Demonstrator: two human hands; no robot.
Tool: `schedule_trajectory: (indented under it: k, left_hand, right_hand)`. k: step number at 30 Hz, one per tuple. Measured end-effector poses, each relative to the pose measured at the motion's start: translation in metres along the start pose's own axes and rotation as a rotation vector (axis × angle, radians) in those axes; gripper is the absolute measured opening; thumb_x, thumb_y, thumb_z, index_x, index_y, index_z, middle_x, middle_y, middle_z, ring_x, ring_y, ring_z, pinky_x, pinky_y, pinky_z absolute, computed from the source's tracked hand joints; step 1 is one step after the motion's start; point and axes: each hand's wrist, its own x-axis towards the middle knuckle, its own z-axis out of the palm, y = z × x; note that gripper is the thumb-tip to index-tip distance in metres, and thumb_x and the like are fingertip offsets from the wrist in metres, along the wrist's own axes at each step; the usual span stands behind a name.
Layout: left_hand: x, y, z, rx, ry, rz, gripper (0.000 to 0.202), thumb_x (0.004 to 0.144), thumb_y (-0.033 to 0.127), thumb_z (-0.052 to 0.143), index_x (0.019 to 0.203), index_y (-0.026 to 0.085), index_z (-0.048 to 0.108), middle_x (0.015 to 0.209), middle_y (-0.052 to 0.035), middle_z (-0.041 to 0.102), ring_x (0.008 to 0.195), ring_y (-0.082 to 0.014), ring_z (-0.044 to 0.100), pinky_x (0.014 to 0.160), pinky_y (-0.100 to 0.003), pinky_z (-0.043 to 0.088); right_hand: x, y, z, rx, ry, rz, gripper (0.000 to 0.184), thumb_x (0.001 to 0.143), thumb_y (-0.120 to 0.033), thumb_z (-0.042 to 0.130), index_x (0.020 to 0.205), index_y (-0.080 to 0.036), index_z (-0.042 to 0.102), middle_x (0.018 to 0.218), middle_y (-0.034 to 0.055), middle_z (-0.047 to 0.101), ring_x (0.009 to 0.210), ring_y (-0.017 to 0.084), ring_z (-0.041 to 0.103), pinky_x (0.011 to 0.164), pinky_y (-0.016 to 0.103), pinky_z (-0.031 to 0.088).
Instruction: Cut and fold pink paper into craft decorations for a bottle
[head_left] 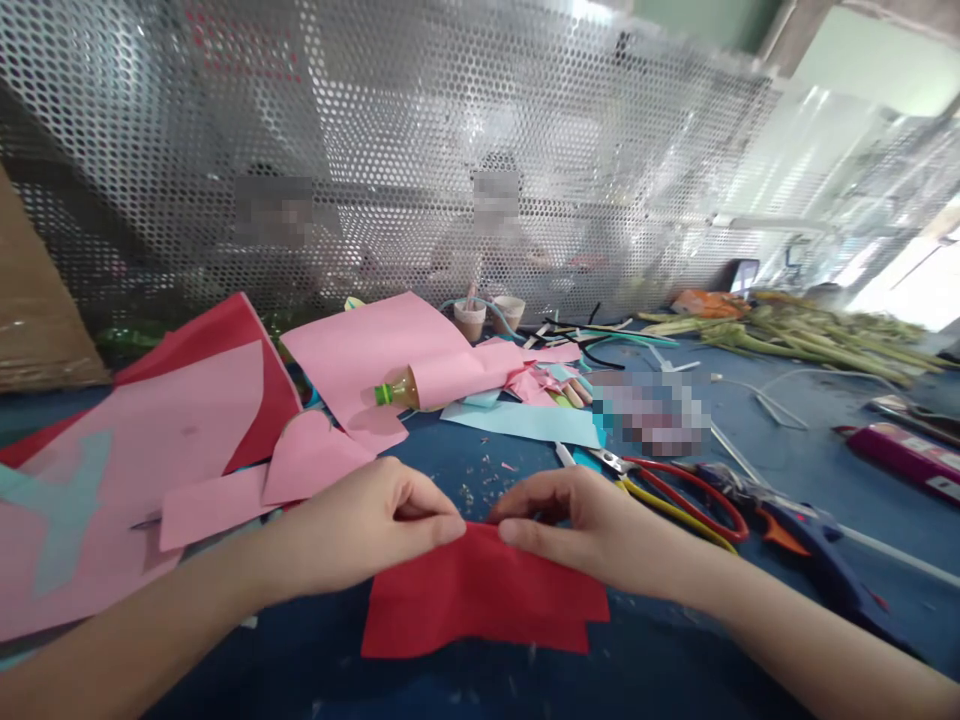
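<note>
A red sheet of paper (pixel 480 600) lies on the blue table in front of me. My left hand (pixel 367 530) pinches its upper edge from the left, fingers closed on the paper. My right hand (pixel 577 525) pinches the same edge from the right, thumb and fingers pressed together on it. The two sets of fingertips are a few centimetres apart above the sheet's top middle.
Pink and red paper sheets (pixel 150 440) lie at left. A small bottle wrapped in pink paper (pixel 420 385) lies behind. Red and yellow scissors (pixel 675 495) and a blue glue gun (pixel 810 545) sit at right. Green stalks (pixel 795 335) lie far right. Two people sit behind a perforated metal screen (pixel 420 130).
</note>
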Motion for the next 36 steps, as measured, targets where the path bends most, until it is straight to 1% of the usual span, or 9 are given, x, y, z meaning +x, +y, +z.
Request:
schedule_trajectory:
  k: [2, 6, 9, 14, 20, 24, 26, 30, 36]
  left_hand:
    - [-0.005, 0.009, 0.006, 0.054, 0.029, 0.027, 0.031, 0.084, 0.038, 0.049, 0.069, 0.018, 0.067, 0.059, 0.0048, 0.044, 0.058, -0.0119, 0.04, 0.052, -0.022, 0.029]
    - [-0.014, 0.023, 0.016, 0.175, 0.074, 0.035, 0.033, 0.084, 0.034, 0.045, 0.058, 0.019, 0.058, 0.057, 0.0046, 0.033, 0.056, -0.0115, 0.035, 0.05, -0.023, 0.024]
    - [-0.018, 0.026, 0.018, 0.259, 0.093, 0.049, 0.036, 0.086, 0.037, 0.043, 0.056, 0.02, 0.055, 0.057, 0.0038, 0.035, 0.056, -0.0124, 0.037, 0.051, -0.024, 0.025]
    - [-0.021, 0.024, 0.015, 0.281, 0.076, 0.15, 0.038, 0.088, 0.042, 0.042, 0.061, 0.021, 0.059, 0.058, 0.0017, 0.045, 0.057, -0.0148, 0.045, 0.053, -0.025, 0.029]
    - [-0.019, 0.019, 0.002, 0.255, 0.081, 0.113, 0.041, 0.089, 0.048, 0.045, 0.063, 0.022, 0.063, 0.057, 0.0037, 0.043, 0.056, -0.0131, 0.04, 0.051, -0.024, 0.029]
    - [-0.014, 0.012, -0.007, 0.113, 0.05, 0.078, 0.034, 0.087, 0.05, 0.051, 0.078, 0.025, 0.073, 0.066, 0.0034, 0.058, 0.065, -0.0156, 0.052, 0.056, -0.023, 0.036]
    - [-0.011, 0.008, -0.01, 0.041, 0.035, 0.078, 0.032, 0.085, 0.05, 0.055, 0.085, 0.025, 0.075, 0.074, 0.0029, 0.065, 0.071, -0.0174, 0.057, 0.062, -0.024, 0.04]
    - [-0.007, 0.001, -0.013, -0.008, -0.003, 0.066, 0.031, 0.085, 0.049, 0.057, 0.085, 0.023, 0.076, 0.078, 0.0024, 0.071, 0.074, -0.0175, 0.06, 0.065, -0.024, 0.043]
    - [0.001, -0.01, -0.022, -0.076, 0.002, -0.001, 0.027, 0.082, 0.047, 0.063, 0.093, 0.026, 0.076, 0.091, 0.0015, 0.075, 0.086, -0.019, 0.065, 0.074, -0.025, 0.046]
  right_hand:
    - [-0.003, -0.005, 0.005, -0.048, 0.033, -0.05, 0.024, 0.085, -0.039, 0.064, 0.086, -0.017, 0.075, 0.076, 0.0029, 0.073, 0.067, 0.016, 0.063, 0.06, 0.024, 0.047]
    - [-0.008, -0.011, 0.011, -0.06, 0.089, -0.152, 0.015, 0.085, -0.03, 0.067, 0.087, -0.018, 0.075, 0.079, 0.0015, 0.075, 0.07, 0.014, 0.065, 0.065, 0.021, 0.05]
    - [-0.011, -0.013, 0.014, -0.095, 0.125, -0.214, 0.012, 0.085, -0.026, 0.066, 0.084, -0.019, 0.076, 0.075, 0.0006, 0.074, 0.067, 0.012, 0.066, 0.063, 0.019, 0.049]
    - [-0.014, -0.016, 0.014, -0.137, 0.191, -0.248, 0.016, 0.086, -0.029, 0.066, 0.08, -0.019, 0.076, 0.07, 0.0009, 0.072, 0.063, 0.012, 0.064, 0.06, 0.019, 0.048]
    - [-0.01, -0.016, 0.004, -0.048, 0.04, -0.108, 0.031, 0.089, -0.04, 0.059, 0.084, -0.015, 0.076, 0.071, 0.0023, 0.069, 0.064, 0.014, 0.056, 0.058, 0.023, 0.043]
    - [-0.007, -0.013, -0.001, 0.038, -0.058, -0.033, 0.037, 0.09, -0.043, 0.056, 0.088, -0.012, 0.075, 0.066, 0.0005, 0.059, 0.06, 0.012, 0.043, 0.053, 0.024, 0.034]
    - [-0.006, -0.011, -0.001, 0.086, -0.093, 0.006, 0.039, 0.09, -0.046, 0.055, 0.083, -0.011, 0.073, 0.062, -0.0018, 0.05, 0.056, 0.01, 0.036, 0.049, 0.023, 0.029]
    - [-0.005, -0.006, -0.001, 0.162, -0.116, 0.088, 0.046, 0.085, -0.055, 0.06, 0.072, -0.012, 0.069, 0.056, -0.0048, 0.037, 0.052, 0.008, 0.026, 0.044, 0.024, 0.018]
    - [0.001, 0.001, -0.005, 0.212, -0.111, 0.153, 0.055, 0.081, -0.067, 0.057, 0.061, -0.016, 0.058, 0.053, -0.0062, 0.036, 0.049, 0.007, 0.024, 0.044, 0.024, 0.016]
